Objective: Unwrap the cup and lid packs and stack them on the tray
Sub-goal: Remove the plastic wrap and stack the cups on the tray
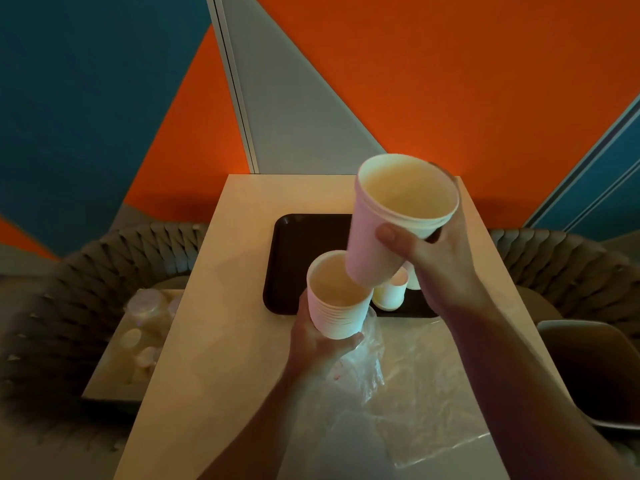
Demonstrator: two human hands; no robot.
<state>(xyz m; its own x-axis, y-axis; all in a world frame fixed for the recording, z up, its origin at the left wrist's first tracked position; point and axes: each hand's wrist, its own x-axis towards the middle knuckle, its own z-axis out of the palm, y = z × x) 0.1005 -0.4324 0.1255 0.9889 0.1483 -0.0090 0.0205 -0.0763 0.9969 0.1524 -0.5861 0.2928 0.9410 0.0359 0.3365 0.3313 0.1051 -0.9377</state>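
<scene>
My left hand (322, 344) grips a stack of white paper cups (334, 306) still partly inside its clear plastic wrap (363, 362), just in front of the black tray (294, 258). My right hand (433, 261) holds a second, shorter stack of white cups (388, 230) tilted over the tray, its bottom end touching the rim of the left stack. On the tray behind them stand small white cups (391, 292), partly hidden by my right hand.
The tray lies on a light table (221, 306). Loose clear plastic wrap (426, 403) covers the table's near right. A side surface at left holds wrapped packs (145, 327). Woven chairs flank the table; a dark bin (595, 372) stands at right.
</scene>
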